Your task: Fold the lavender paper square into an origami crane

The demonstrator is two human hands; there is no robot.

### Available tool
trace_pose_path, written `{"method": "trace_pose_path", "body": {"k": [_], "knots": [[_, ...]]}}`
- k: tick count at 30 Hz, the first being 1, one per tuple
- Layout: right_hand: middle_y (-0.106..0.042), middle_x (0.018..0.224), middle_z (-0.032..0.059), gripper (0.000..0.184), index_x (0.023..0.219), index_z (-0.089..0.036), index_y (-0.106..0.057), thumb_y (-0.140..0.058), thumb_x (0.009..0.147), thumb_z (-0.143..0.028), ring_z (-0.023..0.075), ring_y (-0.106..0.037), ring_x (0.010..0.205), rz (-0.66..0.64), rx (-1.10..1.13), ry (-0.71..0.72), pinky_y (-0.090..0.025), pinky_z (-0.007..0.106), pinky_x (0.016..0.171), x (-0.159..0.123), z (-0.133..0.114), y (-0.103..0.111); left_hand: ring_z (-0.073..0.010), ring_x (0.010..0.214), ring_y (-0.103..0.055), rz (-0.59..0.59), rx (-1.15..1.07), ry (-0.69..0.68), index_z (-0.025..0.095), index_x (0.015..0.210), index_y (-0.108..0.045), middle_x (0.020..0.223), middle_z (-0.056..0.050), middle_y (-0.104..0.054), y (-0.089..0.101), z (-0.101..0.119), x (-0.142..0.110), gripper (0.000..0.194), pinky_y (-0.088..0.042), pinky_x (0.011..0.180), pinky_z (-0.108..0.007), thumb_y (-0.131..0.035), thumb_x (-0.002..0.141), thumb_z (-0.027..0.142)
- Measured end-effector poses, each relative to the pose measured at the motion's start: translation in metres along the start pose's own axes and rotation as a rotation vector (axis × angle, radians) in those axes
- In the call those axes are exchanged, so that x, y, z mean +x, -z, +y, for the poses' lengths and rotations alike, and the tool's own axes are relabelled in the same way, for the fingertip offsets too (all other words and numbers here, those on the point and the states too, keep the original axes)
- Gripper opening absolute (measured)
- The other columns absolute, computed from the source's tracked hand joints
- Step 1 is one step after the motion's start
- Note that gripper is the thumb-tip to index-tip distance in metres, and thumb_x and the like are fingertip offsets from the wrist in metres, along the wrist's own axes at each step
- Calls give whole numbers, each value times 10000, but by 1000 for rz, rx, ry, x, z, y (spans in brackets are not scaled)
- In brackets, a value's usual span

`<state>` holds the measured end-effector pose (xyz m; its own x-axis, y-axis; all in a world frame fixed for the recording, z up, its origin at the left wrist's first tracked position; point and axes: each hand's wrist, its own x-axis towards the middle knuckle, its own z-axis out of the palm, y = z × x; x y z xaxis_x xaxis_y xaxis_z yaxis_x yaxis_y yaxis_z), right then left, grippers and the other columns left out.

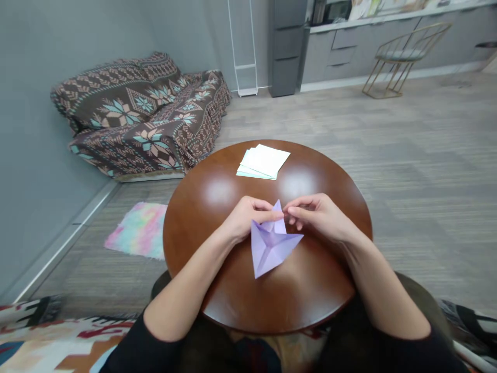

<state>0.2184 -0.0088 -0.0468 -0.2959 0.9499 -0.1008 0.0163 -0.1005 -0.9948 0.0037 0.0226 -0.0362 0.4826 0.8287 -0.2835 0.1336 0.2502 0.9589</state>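
A sheet of purple origami paper (272,243), folded into a shape with several pointed flaps, is held a little over the round table. Its near part spreads open toward me, and one narrow point stands up at the far side. My left hand (248,215) grips the far part, thumb across the front and fingers behind, partly hidden by the paper. At the paper's right edge, my right hand (314,213) has its thumb and index fingertips close together, apparently pinching the edge; the other fingers curl beneath.
The round brown wooden table (217,259) carries a fanned stack of pale paper sheets (266,160) at its far side. Beyond are a sofa with a patterned cover (155,114), a fluffy pastel mat (137,230), a gold-framed chair (404,54) and grey kitchen cabinets (361,46).
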Motion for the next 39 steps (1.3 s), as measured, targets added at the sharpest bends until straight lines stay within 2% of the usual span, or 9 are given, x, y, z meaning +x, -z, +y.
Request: {"method": "trace_pose_path", "body": {"k": [4,10,15,18,23,27,32,36,39], "knots": [[-733,670,48,344,873,-150,-794,-842,768,-474,139,-651,557,-19,87,40,-550,255,525,-1,1,0,-77,468,-431,-123,51,57,130,632,-748,528,14,-566,-2,5,-6,336,-283,449,-226,-922,571,411],[-755,658,61,332,850,-149,-809,-887,723,-445,158,-700,558,-65,129,-40,-614,279,565,-3,-2,-4,-70,466,-416,-190,51,71,135,637,-755,520,21,-559,-3,4,-7,300,-278,456,-225,-909,597,389],[-746,643,54,307,826,-140,-799,-868,746,-428,151,-696,553,-25,73,-18,-611,270,570,-4,-5,-4,-84,519,-467,-128,99,-17,138,680,-772,570,12,-612,-3,-1,-3,272,-321,500,-223,-899,630,373],[-733,623,46,298,798,-136,-777,-858,747,-419,151,-687,544,47,26,7,-599,269,566,-3,-6,-6,-94,536,-483,-82,85,-87,136,774,-791,609,-2,-640,-3,-5,-1,301,-343,517,-230,-850,711,424],[-728,621,49,271,798,-136,-745,-838,761,-388,164,-696,567,119,-19,17,-595,278,585,-3,-4,-10,-87,523,-476,-56,39,-86,129,839,-787,598,0,-626,-2,-6,1,294,-363,514,-220,-822,755,409],[-720,647,45,305,816,-138,-745,-829,770,-428,157,-668,567,53,-32,13,-559,272,564,-3,-5,-7,-76,511,-461,-10,5,-91,124,797,-778,588,2,-620,-2,-3,0,280,-329,494,-208,-837,734,390],[-634,614,-6,302,751,-155,-731,-798,799,-446,120,-565,561,-97,-147,-7,-436,240,528,-3,-6,-8,-78,521,-478,55,-71,-111,137,800,-782,605,0,-638,-3,-5,0,245,-337,504,-209,-834,736,367],[-535,549,-37,360,633,-154,-668,-791,788,-454,87,-432,525,-63,-148,-10,-326,244,513,-1,-4,-13,-103,551,-544,117,-71,-115,137,795,-787,637,-16,-676,-5,-5,0,228,-403,544,-227,-845,708,339],[-533,546,-37,354,622,-150,-667,-792,772,-444,85,-404,529,-43,-139,-38,-307,252,525,-1,-2,-14,-126,578,-584,139,-36,-131,131,792,-792,657,-32,-702,-6,-5,0,225,-433,563,-238,-840,705,332]]}}
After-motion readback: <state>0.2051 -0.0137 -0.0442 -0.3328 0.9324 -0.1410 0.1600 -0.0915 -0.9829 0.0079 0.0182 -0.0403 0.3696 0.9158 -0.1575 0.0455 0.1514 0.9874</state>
